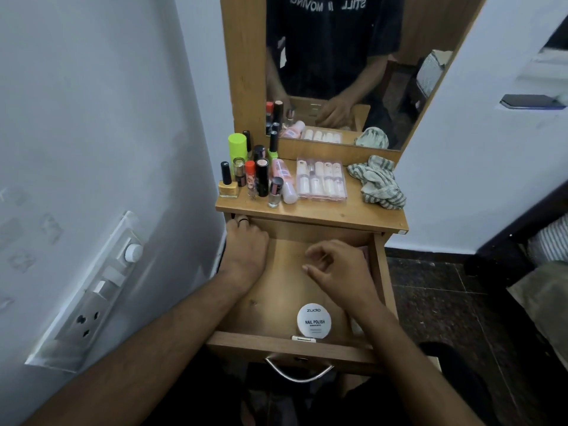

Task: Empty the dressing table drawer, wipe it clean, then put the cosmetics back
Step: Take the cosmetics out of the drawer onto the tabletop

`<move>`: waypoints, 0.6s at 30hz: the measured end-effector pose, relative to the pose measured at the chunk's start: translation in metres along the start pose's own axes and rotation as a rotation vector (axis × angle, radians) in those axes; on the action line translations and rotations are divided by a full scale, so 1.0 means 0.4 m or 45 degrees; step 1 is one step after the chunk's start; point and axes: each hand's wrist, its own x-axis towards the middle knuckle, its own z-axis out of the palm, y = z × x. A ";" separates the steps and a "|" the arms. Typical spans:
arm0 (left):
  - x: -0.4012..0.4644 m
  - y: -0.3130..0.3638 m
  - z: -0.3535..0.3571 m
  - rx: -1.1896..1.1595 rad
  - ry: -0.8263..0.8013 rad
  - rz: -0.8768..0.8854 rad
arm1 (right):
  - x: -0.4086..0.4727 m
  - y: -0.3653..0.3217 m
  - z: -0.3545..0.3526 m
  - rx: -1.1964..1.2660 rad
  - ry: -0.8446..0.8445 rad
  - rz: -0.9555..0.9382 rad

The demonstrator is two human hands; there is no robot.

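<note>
The wooden drawer (276, 341) of the dressing table stands pulled out. A round white nail-polish remover tub (314, 321) lies near its front wall. My left hand (246, 244) rests at the drawer's back left corner, its fingertips under the tabletop edge. My right hand (338, 269) hovers over the drawer's right half with fingers loosely curled; a small pink thing (364, 252) shows just behind it. On the tabletop (338, 215) stand several nail-polish bottles and lipsticks (258, 176), a pink bottle (284, 179), a clear box of small bottles (321, 179) and a striped cloth (378, 182).
A mirror (338, 66) rises behind the tabletop and reflects a person's torso. A switch and socket panel (92, 296) sits on the wall to the left. A bed edge (547, 241) lies at the right, over dark tiled floor (436, 296). A metal handle (299, 368) hangs on the drawer front.
</note>
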 end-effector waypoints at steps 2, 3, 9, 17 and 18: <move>-0.006 0.002 -0.003 0.028 0.028 0.023 | -0.016 0.030 0.005 -0.001 -0.011 0.076; -0.009 0.004 -0.003 0.034 0.033 0.035 | -0.015 0.039 0.004 0.014 0.005 0.096; -0.032 0.017 0.004 0.065 0.024 0.107 | 0.006 0.029 0.022 0.093 0.065 0.104; -0.026 0.039 0.016 0.062 -0.076 0.019 | -0.017 0.044 0.033 0.040 -0.004 0.093; -0.024 0.044 0.020 0.029 -0.095 0.008 | -0.018 0.043 0.032 0.033 -0.006 0.100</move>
